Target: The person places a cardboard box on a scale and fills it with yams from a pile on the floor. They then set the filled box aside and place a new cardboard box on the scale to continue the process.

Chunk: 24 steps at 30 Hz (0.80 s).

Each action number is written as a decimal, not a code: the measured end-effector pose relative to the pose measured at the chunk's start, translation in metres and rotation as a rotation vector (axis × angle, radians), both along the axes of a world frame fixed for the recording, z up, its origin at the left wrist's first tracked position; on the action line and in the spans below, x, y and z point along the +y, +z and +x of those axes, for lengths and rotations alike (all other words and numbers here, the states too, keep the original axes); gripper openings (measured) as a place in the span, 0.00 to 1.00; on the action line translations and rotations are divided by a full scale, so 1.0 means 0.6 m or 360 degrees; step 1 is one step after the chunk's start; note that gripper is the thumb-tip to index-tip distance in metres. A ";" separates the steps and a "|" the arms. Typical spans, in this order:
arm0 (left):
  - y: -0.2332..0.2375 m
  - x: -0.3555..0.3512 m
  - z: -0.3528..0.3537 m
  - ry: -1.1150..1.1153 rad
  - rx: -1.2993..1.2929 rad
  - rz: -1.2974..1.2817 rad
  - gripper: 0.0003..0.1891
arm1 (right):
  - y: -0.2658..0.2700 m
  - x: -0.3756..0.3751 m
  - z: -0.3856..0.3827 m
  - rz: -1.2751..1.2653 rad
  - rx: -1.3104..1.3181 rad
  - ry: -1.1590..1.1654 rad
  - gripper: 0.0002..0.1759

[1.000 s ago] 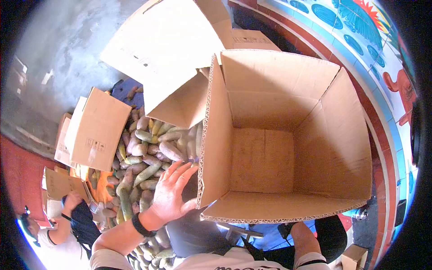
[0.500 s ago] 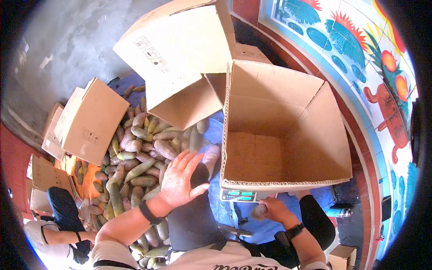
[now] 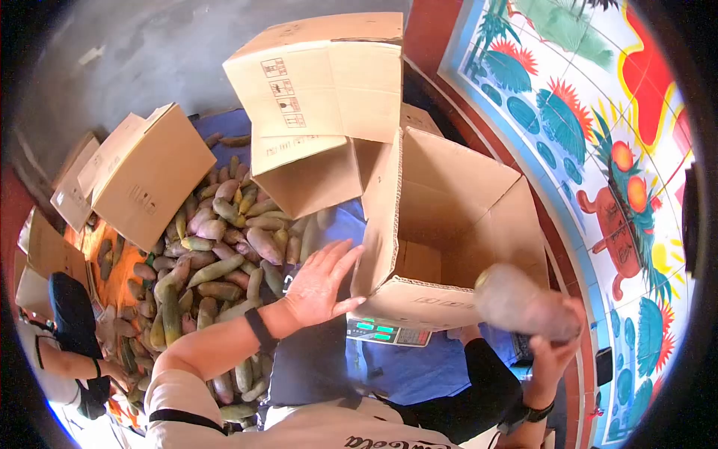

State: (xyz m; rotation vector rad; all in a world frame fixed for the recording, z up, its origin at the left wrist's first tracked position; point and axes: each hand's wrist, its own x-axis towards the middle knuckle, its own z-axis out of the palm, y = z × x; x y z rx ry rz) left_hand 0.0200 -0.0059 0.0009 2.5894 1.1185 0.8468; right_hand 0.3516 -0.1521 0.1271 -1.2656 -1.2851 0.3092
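Observation:
My right hand (image 3: pixel 557 340) grips a large, pale pinkish-brown radish (image 3: pixel 516 299) by its lower end, lifted over the near right corner of an open cardboard box (image 3: pixel 430 298). The box stands on a digital scale (image 3: pixel 385 332) with lit green displays, and its visible inside shows bare cardboard. My left hand (image 3: pixel 321 284) is open, with fingers spread and fingertips right at the box's left side. To the left lies a big pile of long green and purplish radishes (image 3: pixel 217 269).
Behind the pile, cardboard boxes (image 3: pixel 329 82) are stacked, with another box (image 3: pixel 153 176) at the left. A co-worker's arm (image 3: pixel 71 364) reaches toward the pile from the lower left. A painted tile wall (image 3: pixel 557 127) runs along the right. Blue sheeting (image 3: pixel 404 370) covers the floor.
My right hand has risen from beside the scale, out to the right, bringing the radish up by the box. My left hand has moved to the box's side. The view has shifted.

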 end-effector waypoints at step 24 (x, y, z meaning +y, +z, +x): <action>0.079 0.044 0.095 -0.0532 -0.0266 0.0464 0.17 | -0.043 0.233 0.103 -0.1327 -0.1069 0.0425 0.18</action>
